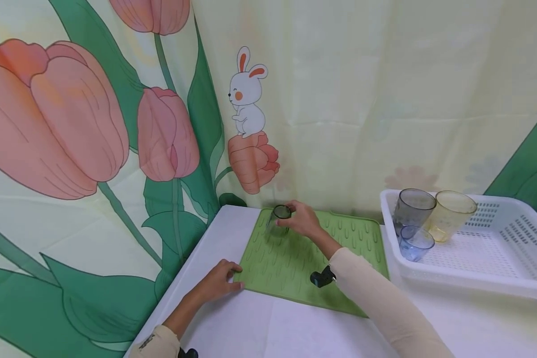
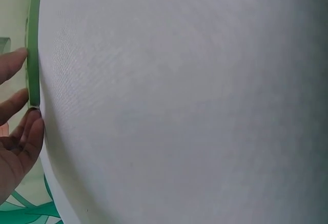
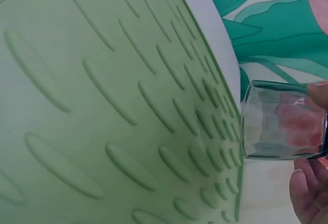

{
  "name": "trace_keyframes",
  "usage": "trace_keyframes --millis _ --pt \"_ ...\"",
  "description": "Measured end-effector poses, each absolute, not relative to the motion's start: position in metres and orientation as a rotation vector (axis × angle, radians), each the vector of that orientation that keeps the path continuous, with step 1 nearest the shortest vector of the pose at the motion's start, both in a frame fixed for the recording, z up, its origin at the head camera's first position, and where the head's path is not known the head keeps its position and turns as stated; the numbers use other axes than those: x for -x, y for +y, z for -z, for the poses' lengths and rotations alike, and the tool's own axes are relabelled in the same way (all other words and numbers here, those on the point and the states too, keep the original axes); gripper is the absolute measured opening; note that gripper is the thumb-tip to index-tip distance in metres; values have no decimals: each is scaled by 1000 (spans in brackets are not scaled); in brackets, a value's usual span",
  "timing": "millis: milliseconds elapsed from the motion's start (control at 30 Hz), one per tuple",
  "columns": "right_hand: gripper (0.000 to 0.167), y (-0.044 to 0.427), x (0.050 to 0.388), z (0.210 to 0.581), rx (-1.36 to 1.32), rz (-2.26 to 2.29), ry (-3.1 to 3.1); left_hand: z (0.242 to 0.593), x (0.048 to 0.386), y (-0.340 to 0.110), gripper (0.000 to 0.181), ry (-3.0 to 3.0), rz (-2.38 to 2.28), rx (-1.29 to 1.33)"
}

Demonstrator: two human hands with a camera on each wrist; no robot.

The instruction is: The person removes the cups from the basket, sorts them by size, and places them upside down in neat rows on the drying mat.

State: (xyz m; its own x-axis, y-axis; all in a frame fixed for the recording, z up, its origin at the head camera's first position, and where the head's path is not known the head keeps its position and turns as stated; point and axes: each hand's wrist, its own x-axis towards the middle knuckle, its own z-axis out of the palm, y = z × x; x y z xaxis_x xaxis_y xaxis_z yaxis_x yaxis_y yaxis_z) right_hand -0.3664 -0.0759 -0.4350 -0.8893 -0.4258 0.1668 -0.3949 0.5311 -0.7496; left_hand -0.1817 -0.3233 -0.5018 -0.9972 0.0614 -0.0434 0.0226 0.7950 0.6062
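A small smoky grey tumbler stands near the far left part of a green ribbed mat. My right hand holds it from its right side near the rim, thumb and fingers around it. In the right wrist view, the clear faceted glass shows its base close to the mat's surface. At the mat's near left corner, my left hand touches the edge with its fingertips. The left wrist view shows fingers against the mat's green edge, others beside the corner.
To the right of the mat stands a white perforated basket. Inside its left end are a grey glass, a yellow glass and a small blue glass. A printed curtain hangs behind the white table.
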Motion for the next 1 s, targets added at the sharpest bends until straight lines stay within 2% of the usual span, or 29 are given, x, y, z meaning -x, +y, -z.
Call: trace_keyframes --millis 333,1000 --pt "66 -93 374 436 739 1229 2772 500 180 -323 39 2920 -998 -140" --pt "65 -110 396 445 673 1276 2787 499 182 -322 39 2906 -998 -84"
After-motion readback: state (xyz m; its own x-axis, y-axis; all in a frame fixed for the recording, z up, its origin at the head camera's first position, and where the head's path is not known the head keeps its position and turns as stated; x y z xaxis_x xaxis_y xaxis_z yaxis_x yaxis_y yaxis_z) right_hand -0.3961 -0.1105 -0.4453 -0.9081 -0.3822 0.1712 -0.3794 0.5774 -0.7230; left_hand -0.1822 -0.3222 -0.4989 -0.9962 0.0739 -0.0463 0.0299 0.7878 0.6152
